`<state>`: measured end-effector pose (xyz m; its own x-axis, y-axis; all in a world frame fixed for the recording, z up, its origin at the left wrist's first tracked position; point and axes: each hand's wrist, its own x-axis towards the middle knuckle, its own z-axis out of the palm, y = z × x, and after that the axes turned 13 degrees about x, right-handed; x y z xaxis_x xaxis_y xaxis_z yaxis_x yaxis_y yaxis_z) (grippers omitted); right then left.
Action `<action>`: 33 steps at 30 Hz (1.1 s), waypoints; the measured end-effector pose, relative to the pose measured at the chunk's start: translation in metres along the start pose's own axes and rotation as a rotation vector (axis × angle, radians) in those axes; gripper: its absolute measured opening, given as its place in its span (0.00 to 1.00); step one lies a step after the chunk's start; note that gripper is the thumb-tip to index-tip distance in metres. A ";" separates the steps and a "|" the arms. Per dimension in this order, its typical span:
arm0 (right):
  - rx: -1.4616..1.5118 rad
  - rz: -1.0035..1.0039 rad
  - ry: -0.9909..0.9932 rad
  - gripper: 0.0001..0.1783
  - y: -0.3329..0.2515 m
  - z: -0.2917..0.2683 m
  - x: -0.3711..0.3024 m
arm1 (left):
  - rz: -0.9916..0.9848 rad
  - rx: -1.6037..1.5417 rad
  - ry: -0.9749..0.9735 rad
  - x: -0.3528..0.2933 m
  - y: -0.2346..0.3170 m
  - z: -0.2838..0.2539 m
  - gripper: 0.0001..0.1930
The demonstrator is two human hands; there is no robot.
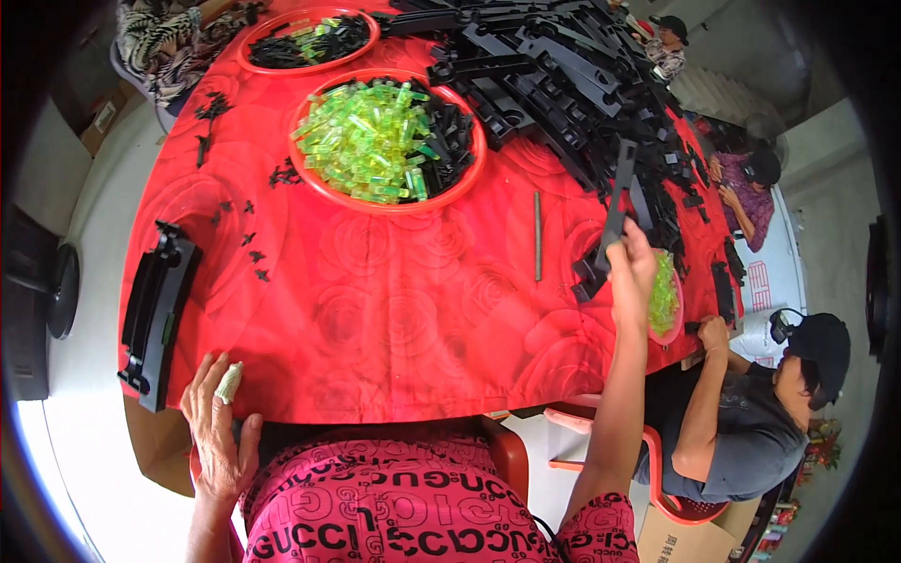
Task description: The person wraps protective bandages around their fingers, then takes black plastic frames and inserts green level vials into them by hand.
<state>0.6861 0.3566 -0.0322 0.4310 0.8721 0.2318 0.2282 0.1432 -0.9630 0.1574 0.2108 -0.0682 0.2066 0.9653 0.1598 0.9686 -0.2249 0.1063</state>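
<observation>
My right hand (633, 281) is raised at the right of the table, its fingers closed round a long, narrow black plastic bar (620, 183). Just beside it another black piece (590, 277) lies on the cloth. At the table's near left edge rests my left hand (216, 436), fingers stretched out and nothing in them; one finger wears a pale wrapping (228, 383). Close to that hand lie a few long black plastic parts (164, 319), side by side. A thin dark rod (538, 235) is on the cloth, left of my right hand.
A red-rimmed basket (394, 208) holds yellow-green translucent pieces and small black parts; a similar basket (374, 45) stands beyond. Black parts (554, 94) are heaped at the far right. A pink basket (669, 333) sits near a seated co-worker (751, 441). Tiny black pieces (251, 240) lie scattered left.
</observation>
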 end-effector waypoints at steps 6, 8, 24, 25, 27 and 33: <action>-0.605 -0.658 -0.469 0.27 -0.061 0.061 -0.110 | 0.037 -0.603 0.161 0.039 0.025 -0.024 0.27; -0.602 -0.830 -0.632 0.25 -0.061 0.081 -0.124 | 0.040 -0.607 0.185 0.059 0.032 -0.025 0.32; -0.475 -0.682 -0.724 0.17 -0.028 0.110 -0.135 | 0.328 -0.362 0.030 0.094 0.028 0.008 0.22; -0.430 -0.651 -0.730 0.14 -0.031 0.112 -0.135 | 0.331 -0.360 0.035 0.098 0.026 0.005 0.22; -0.353 -0.562 -0.784 0.14 -0.037 0.114 -0.136 | 0.301 -0.336 0.032 0.103 0.022 0.000 0.22; -0.155 -0.440 -0.801 0.13 -0.044 0.121 -0.120 | 0.225 -0.403 0.214 0.100 0.021 -0.011 0.23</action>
<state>0.5186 0.3017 -0.0342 -0.4413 0.8252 0.3525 0.3667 0.5244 -0.7685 0.1966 0.3016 -0.0389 0.3302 0.8477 0.4151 0.7641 -0.4983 0.4098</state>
